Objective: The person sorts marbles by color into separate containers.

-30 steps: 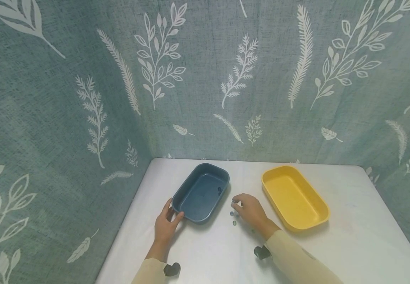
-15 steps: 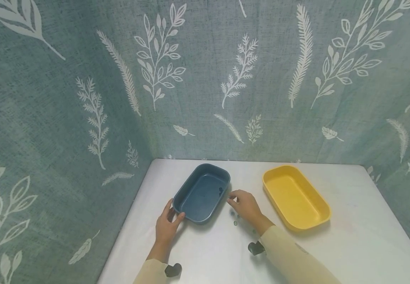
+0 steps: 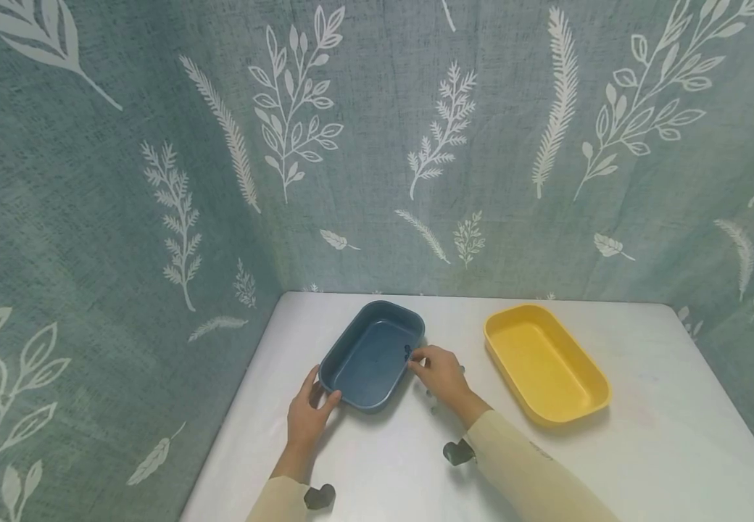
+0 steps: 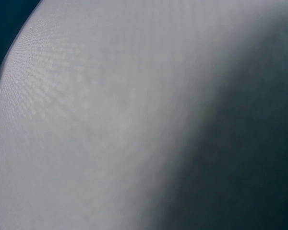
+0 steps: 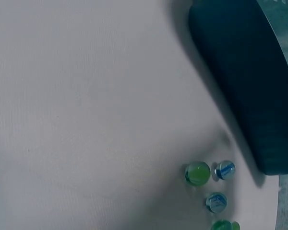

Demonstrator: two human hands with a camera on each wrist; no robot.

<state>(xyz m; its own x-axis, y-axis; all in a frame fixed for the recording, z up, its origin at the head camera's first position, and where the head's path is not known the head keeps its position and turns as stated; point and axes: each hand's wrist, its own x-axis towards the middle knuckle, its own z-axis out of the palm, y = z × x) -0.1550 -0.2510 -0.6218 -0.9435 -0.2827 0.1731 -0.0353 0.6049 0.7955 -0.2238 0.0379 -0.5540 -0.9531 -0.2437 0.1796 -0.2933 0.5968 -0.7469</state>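
Observation:
At the near left corner of a dark blue tray (image 3: 351, 348), my left hand (image 3: 305, 420) holds on with thumb and fingers spread round the rim. My right hand (image 3: 441, 373) pinches a small glass marble at the tray's right rim, mostly hidden by the fingertips. Several dark marbles (image 3: 407, 349) lie inside the tray against that side. On the white table beside the tray, the right wrist view shows a green marble (image 5: 198, 173), a blue-streaked marble (image 5: 225, 170), another blue one (image 5: 216, 202) and green ones (image 5: 223, 225) at the bottom edge.
A yellow tray (image 3: 547, 362) stands to the right of my right hand. Patterned green-grey cloth (image 3: 364, 145) hangs behind and at both sides of the white table (image 3: 377, 464). The left wrist view shows blurred white tabletop (image 4: 96, 120) and shadow.
My right hand has moved left and slightly away from me, carrying the marble from above the table to the blue tray's right rim. My left hand stays at the tray's corner.

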